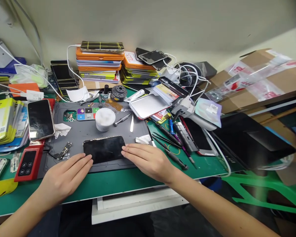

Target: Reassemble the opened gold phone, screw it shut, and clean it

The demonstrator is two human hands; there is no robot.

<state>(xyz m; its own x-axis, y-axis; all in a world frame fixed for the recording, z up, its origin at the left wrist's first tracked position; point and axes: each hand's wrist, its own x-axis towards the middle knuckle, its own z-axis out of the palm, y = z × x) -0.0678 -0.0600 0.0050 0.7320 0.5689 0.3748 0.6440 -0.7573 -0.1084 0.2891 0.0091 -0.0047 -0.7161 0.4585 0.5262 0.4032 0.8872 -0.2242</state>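
Observation:
A black phone (104, 149) lies screen-up and crosswise on the grey work mat (88, 131). My left hand (65, 176) rests flat, fingers stretched out, with the fingertips touching the phone's near left corner. My right hand (146, 160) lies flat too, fingers together, touching the phone's right end. Neither hand grips anything. A small flex-cable part (62, 151) lies on the mat just left of the phone.
A white round tub (105, 119), metal tools (122, 119) and a tissue (61, 129) sit on the mat. Another phone (40, 119) and a red device (27, 163) lie left. Tweezers and screwdrivers (171, 144) lie right, beside a metal tray (148, 105). Stacked boxes (98, 64) stand behind; a cardboard box (261, 77) sits far right.

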